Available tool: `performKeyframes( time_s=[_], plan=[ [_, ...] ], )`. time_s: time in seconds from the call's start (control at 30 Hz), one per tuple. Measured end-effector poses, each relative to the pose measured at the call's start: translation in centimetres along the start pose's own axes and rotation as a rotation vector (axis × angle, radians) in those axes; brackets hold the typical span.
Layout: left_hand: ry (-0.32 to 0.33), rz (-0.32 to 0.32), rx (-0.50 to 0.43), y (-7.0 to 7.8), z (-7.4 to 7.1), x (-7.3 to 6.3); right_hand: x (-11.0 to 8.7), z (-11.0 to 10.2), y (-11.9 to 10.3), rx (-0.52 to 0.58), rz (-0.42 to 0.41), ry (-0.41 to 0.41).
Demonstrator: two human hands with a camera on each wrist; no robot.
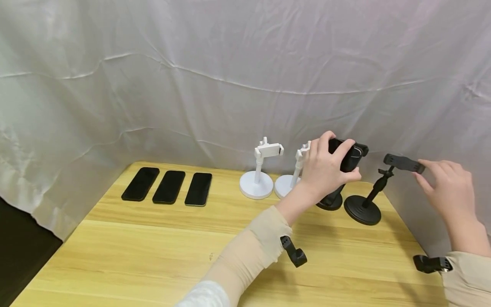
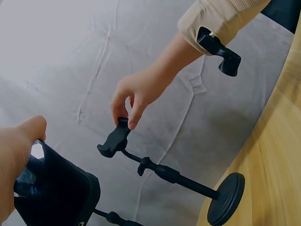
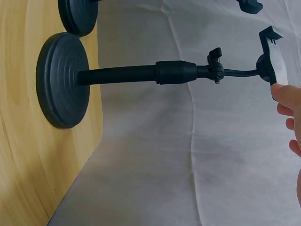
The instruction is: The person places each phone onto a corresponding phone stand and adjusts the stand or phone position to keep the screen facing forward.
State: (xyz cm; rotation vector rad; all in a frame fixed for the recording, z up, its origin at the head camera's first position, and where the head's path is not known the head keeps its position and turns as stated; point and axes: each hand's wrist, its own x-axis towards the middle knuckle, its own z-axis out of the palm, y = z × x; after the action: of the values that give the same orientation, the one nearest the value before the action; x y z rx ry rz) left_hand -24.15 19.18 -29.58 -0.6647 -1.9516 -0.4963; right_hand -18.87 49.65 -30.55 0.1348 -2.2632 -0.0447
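My left hand (image 1: 324, 166) grips a black phone (image 1: 350, 161) by its edges, at the top of a black phone stand whose round base (image 1: 330, 203) shows below. Up close in the left wrist view, the glossy phone (image 2: 59, 186) overlaps that stand's clamp. Beside it, on the right, is a second black phone stand (image 1: 379, 185). Its tilted clamp (image 1: 402, 162) has one end pinched between the thumb and fingers of my right hand (image 1: 450, 189). The right wrist view shows this clamp (image 3: 268, 61) holding no phone, with its stem (image 3: 122, 74) rising from a round base.
Two white phone stands (image 1: 256, 184) are left of the black ones, the second partly hidden by my left hand. Three black phones (image 1: 168, 186) lie in a row at the wooden table's (image 1: 126, 251) back left. Grey cloth (image 1: 215, 98) hangs behind and along the sides.
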Motion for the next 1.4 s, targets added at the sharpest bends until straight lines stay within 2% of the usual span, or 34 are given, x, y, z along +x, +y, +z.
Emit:
performKeyframes(
  time_s=[0.3, 0.63, 0.9, 1.07, 1.4],
  plan=[
    [0.002, 0.003, -0.009, 0.8, 0.4, 0.7, 0.1, -0.3, -0.3, 0.0, 0.032, -0.03],
    [-0.016, -0.012, -0.014, 2.3, 1.0, 1.8, 0.0, -0.6, -0.5, 0.013, 0.013, -0.026],
    [-0.068, -0.013, -0.027, 3.4, 1.1, 2.9, 0.2, -0.4, -0.4, 0.047, -0.023, 0.051],
    [-0.06, -0.005, -0.031, 3.8, 1.4, 3.3, 0.1, -0.4, -0.5, 0.071, -0.031, 0.066],
    [-0.094, -0.007, -0.034, 4.4, 2.2, 4.2, 0.2, -0.4, -0.5, 0.075, -0.04, 0.093]
  ],
)
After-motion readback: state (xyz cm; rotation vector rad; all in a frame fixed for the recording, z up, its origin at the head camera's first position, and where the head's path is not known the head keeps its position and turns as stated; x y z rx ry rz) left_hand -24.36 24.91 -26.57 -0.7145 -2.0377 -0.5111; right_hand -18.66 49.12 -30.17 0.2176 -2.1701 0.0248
